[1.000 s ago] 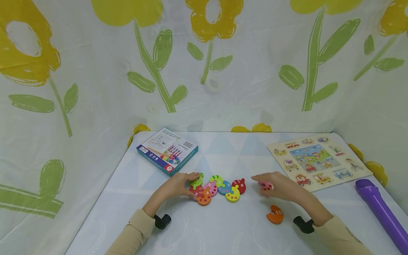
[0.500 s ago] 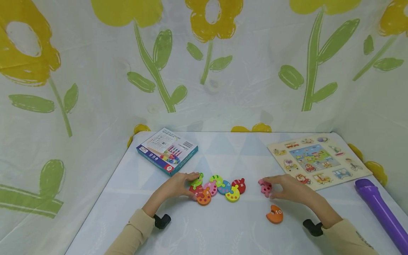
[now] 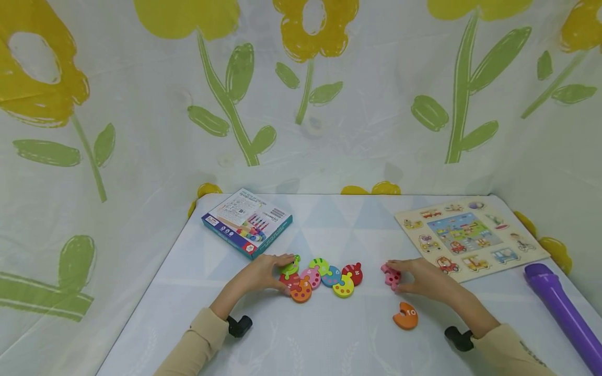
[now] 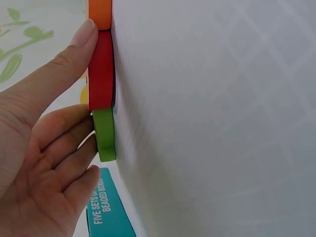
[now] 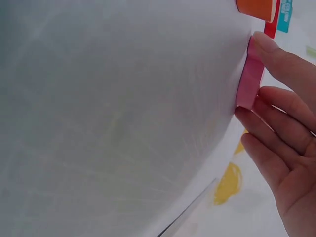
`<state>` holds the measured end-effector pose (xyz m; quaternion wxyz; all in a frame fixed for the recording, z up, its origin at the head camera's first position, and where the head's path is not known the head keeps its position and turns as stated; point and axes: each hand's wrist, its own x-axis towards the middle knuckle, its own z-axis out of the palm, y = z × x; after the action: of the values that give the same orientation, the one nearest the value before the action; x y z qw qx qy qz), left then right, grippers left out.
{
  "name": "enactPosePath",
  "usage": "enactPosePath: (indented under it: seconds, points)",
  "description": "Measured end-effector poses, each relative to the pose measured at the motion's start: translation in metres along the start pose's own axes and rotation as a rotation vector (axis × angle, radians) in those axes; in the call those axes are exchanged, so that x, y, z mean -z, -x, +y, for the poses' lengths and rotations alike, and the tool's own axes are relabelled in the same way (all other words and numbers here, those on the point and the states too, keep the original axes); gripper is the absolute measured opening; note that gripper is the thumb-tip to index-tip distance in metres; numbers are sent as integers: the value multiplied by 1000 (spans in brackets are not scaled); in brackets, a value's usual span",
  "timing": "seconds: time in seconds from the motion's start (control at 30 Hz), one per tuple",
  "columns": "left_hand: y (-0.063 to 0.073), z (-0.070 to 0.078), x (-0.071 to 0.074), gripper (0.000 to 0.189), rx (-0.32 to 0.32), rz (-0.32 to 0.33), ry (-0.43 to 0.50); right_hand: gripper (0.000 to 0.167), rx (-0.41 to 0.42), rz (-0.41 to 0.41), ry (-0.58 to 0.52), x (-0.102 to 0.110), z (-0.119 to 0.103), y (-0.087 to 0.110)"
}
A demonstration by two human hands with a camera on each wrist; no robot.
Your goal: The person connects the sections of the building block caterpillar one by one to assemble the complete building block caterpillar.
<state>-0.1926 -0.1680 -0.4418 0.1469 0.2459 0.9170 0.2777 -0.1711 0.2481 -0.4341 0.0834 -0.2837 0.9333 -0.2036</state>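
Observation:
A row of joined, numbered wooden caterpillar puzzle pieces [image 3: 311,278] lies across the middle of the table, from a green face piece [image 3: 290,267] to a red 8 [image 3: 352,274]. My left hand [image 3: 257,273] holds the face end, its thumb on the red 2 piece [image 4: 101,69] and fingers by the green one. To the right of the row, apart from it, my right hand [image 3: 425,279] pinches a pink puzzle piece [image 3: 392,277] between thumb and fingers, the piece low at the tabletop [image 5: 250,76]. Nearer me lies a loose orange 10 piece [image 3: 406,317].
A teal-edged box [image 3: 246,222] lies behind my left hand. At the back right is a wooden vehicle puzzle board [image 3: 451,257], with a purple microphone-shaped object [image 3: 559,313] along the right edge. Flower-printed fabric [image 3: 348,146] hangs behind the table.
My right hand has shifted slightly right and the pink piece has turned, now more exposed at the fingertips. The left hand and the joined row stay put.

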Motion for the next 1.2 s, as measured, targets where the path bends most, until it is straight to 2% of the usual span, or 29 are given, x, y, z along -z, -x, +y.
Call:
enactPosePath:
  seconds: [0.27,0.5,1.2]
  points:
    - [0,-1,0,78,-3,0,2,58,-26,5,-19,-2,0,-1]
    - [0,-1,0,79,-9,7,-2,57,52,29,-22,0,-1,-5]
    - [1,-1,-2,80,-13,14,11,57,96,-19,-80,7,-12,-30]
